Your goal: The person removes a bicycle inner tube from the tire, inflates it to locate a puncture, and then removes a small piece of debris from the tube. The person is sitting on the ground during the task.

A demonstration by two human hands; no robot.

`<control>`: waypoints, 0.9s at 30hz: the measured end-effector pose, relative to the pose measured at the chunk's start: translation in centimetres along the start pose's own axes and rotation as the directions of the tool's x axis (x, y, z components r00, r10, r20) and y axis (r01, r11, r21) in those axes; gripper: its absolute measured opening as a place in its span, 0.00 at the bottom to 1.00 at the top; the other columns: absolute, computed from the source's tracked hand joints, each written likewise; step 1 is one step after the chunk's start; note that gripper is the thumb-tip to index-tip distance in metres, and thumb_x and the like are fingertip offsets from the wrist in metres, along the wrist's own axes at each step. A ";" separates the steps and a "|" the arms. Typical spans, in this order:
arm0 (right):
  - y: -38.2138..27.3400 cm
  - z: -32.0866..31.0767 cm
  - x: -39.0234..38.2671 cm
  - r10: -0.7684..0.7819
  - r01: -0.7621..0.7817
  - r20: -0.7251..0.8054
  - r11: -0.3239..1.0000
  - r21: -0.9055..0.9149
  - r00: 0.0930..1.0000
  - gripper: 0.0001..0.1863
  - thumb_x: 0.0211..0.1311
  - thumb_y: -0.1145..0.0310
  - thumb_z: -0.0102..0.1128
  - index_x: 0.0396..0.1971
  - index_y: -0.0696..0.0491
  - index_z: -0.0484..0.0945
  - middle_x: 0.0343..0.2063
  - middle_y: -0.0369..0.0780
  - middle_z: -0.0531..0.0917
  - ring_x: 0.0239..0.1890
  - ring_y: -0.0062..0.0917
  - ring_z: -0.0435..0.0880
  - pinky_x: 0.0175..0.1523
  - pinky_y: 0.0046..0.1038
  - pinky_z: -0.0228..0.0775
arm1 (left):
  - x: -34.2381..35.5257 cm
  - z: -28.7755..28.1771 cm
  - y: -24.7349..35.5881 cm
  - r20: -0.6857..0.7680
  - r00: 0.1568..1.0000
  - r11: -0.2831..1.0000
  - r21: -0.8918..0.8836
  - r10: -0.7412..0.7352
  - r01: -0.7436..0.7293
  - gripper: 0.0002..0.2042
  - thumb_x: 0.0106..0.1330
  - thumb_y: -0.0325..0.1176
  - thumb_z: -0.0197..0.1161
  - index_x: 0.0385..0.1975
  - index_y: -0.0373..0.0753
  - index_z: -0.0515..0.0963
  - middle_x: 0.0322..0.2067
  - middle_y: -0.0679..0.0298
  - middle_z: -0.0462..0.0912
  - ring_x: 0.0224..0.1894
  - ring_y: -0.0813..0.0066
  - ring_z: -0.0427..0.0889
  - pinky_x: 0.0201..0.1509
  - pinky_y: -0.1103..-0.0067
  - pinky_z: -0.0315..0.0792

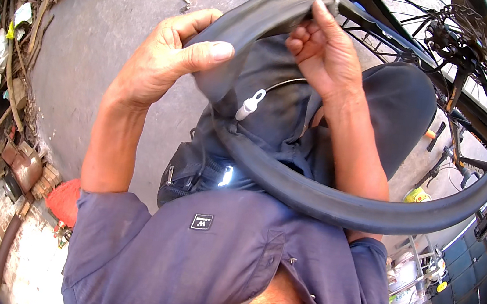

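A black bicycle inner tube (335,204) loops across my lap, over my right forearm and up toward the bicycle at the right. My left hand (166,59) grips a flattened, slightly blurred stretch of it, thumb on top and fingers behind. With thumb raised and fingers curled, my right hand (330,56) pinches the tube farther along, near the top of the view. What lies under that thumb is hidden. Below the raised tube, a white plastic cord end (251,105) on a thin cord rests against my dark trousers (394,104).
At the right stands a bicycle whose spoked wheel and disc rotor (446,40) are close to my knee. Branches and scraps (24,43) are piled at the far left, above a red cloth (63,202). A metal rack with containers (415,273) stands at the lower right.
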State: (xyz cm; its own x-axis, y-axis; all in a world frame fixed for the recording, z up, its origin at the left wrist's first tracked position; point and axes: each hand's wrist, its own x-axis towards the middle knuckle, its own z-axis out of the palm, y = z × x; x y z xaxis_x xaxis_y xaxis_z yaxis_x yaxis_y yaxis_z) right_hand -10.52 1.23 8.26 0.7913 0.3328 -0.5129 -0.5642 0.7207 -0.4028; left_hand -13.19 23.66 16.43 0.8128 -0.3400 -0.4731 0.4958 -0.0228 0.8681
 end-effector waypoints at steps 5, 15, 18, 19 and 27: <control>-2.4 -2.2 1.1 -0.110 0.111 -0.023 0.988 0.108 0.994 0.08 0.59 0.62 0.61 0.32 0.50 0.78 0.24 0.32 0.80 0.25 0.17 0.78 0.31 0.22 0.72 | 1.3 -1.2 -3.5 0.143 0.989 0.999 -0.033 0.043 -0.038 0.30 0.51 0.44 0.69 0.52 0.35 0.72 0.42 0.67 0.78 0.46 0.79 0.73 0.52 0.81 0.67; -6.0 -2.4 1.1 -0.411 0.386 -0.267 0.911 -0.142 0.872 0.05 0.62 0.66 0.57 0.32 0.50 0.77 0.23 0.31 0.80 0.22 0.13 0.74 0.25 0.16 0.66 | 1.4 2.4 -6.3 0.136 0.983 0.991 -0.042 -0.122 0.128 0.20 0.57 0.40 0.66 0.44 0.33 0.76 0.38 0.64 0.81 0.40 0.78 0.78 0.48 0.78 0.71; -6.1 -2.9 1.3 -0.392 0.341 -0.221 0.910 -0.235 0.893 0.08 0.62 0.61 0.57 0.33 0.50 0.77 0.25 0.31 0.79 0.25 0.14 0.75 0.28 0.18 0.67 | 1.2 2.3 -6.2 0.119 0.987 0.987 -0.106 -0.108 0.120 0.19 0.59 0.37 0.64 0.47 0.32 0.75 0.38 0.65 0.81 0.41 0.81 0.77 0.46 0.82 0.71; -5.9 -2.9 1.3 -0.359 0.309 -0.208 0.920 -0.240 0.910 0.10 0.62 0.59 0.57 0.34 0.50 0.76 0.26 0.31 0.79 0.26 0.15 0.76 0.29 0.19 0.68 | 1.1 2.5 -5.8 0.097 0.991 0.986 -0.128 -0.092 0.104 0.15 0.60 0.36 0.63 0.44 0.33 0.77 0.36 0.66 0.82 0.38 0.82 0.78 0.45 0.83 0.72; -1.2 -1.1 0.2 0.060 -0.051 0.014 0.929 -0.366 0.998 0.25 0.62 0.45 0.51 0.40 0.54 0.77 0.35 0.37 0.82 0.40 0.22 0.79 0.42 0.26 0.72 | 0.1 2.1 -5.6 0.083 0.976 0.954 -0.210 -0.203 0.216 0.16 0.62 0.39 0.61 0.40 0.30 0.78 0.33 0.63 0.82 0.32 0.82 0.79 0.37 0.85 0.74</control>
State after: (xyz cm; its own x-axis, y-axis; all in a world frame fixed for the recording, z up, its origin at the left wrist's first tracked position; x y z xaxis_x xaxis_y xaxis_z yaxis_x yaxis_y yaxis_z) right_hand -9.95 -0.26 7.80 0.7591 0.3841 -0.5255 -0.6508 0.4299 -0.6259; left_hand -16.51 21.78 11.86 0.6672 -0.4047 -0.6253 0.7125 0.1019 0.6942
